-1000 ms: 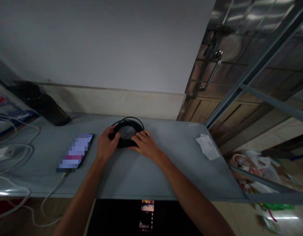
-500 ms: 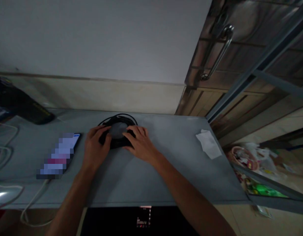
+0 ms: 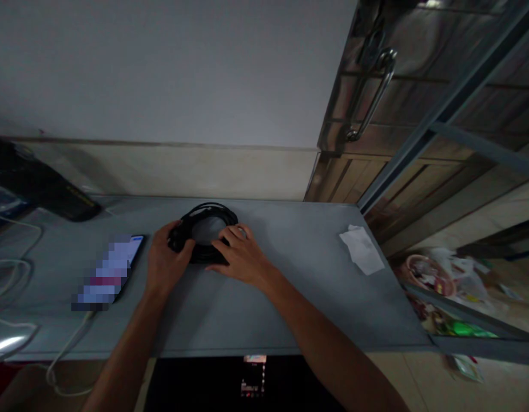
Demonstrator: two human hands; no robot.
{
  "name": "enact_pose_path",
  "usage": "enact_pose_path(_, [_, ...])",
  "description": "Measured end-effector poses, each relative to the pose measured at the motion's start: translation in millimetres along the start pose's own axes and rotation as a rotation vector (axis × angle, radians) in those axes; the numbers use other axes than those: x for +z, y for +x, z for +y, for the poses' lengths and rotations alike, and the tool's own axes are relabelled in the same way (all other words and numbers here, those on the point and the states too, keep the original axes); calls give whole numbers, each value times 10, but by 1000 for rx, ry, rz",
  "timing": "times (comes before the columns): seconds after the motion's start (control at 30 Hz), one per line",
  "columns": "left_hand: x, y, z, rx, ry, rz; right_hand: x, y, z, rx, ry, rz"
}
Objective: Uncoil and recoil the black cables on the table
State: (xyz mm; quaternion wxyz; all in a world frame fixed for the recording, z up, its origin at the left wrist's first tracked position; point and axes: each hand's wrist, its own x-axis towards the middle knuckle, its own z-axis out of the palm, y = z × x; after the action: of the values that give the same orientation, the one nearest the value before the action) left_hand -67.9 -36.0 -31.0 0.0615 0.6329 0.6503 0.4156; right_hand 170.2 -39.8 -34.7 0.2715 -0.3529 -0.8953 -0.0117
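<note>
A coil of black cable [image 3: 209, 210] lies on the grey tabletop [image 3: 298, 257], its loops gathered in a ring. On the ring's left side, my left hand [image 3: 165, 252] is closed around the loops, with the thumb on the near inner edge and the fingers partly hidden behind the cable. My right hand [image 3: 238, 252] grips the right and near side of the ring, its fingers bent over the loops. A few strands at the far edge spread a little apart from the bundle.
Left of the coil, a phone [image 3: 112, 272] with a lit screen is plugged into a white cable [image 3: 69, 346]. A dark cylindrical object [image 3: 54, 189] leans at the back left. White paper [image 3: 362, 249] lies near the right edge. A pink basket [image 3: 429, 274] stands beyond the metal frame.
My left fingers have shifted outward, showing more of the coil's left side. My right hand has moved slightly along the ring toward me. The camera view has shifted a little.
</note>
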Motion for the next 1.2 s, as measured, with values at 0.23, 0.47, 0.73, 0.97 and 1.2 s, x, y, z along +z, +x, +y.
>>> enact_pose_path(0.23, [-19, -39, 158, -32, -132, -48, -49, -28, -49, -34, -27, -33])
enact_pose_path(0.47, [31, -63, 217, 67, -171, -95, -69, -18, -130, 41, -127, -84])
enact_pose_path(0.73, [399, 344, 7, 28, -105, -249, -62, -1, -1, 67, -105, -104])
enact_pose_path(0.97, [739, 555, 248, 88, -251, -350, -224, -81, 285, 155, -63, -106])
enact_pose_path(1.2, [677, 337, 384, 101, -308, -249, -223, -141, 354, 138, -2, -84])
